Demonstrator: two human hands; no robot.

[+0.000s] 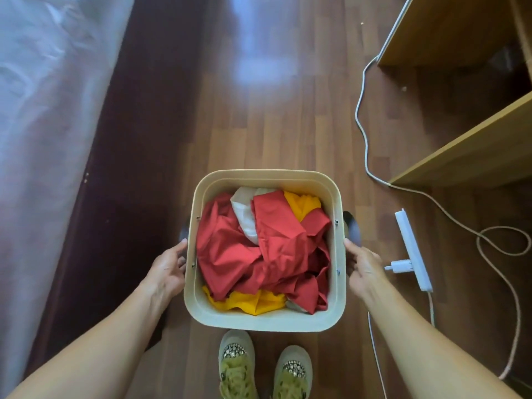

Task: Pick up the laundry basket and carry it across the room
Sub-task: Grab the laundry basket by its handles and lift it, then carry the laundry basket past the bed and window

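A beige square laundry basket (266, 319) with rounded corners sits just in front of my feet, filled with red, yellow and white clothes. My left hand (169, 269) is pressed to its left side by a dark handle. On the opposite wall my right hand (362, 267) grips beside the other dark handle (353, 227). Both hands hold the basket from outside; my fingertips are hidden behind its walls. I cannot tell whether its base touches the floor.
A bed with a pale cover (43, 125) and dark wooden side runs along the left. A white power strip (411, 250) and cables (489, 243) lie on the wood floor at right, near light wooden furniture (475, 151). Open floor (273, 119) stretches ahead.
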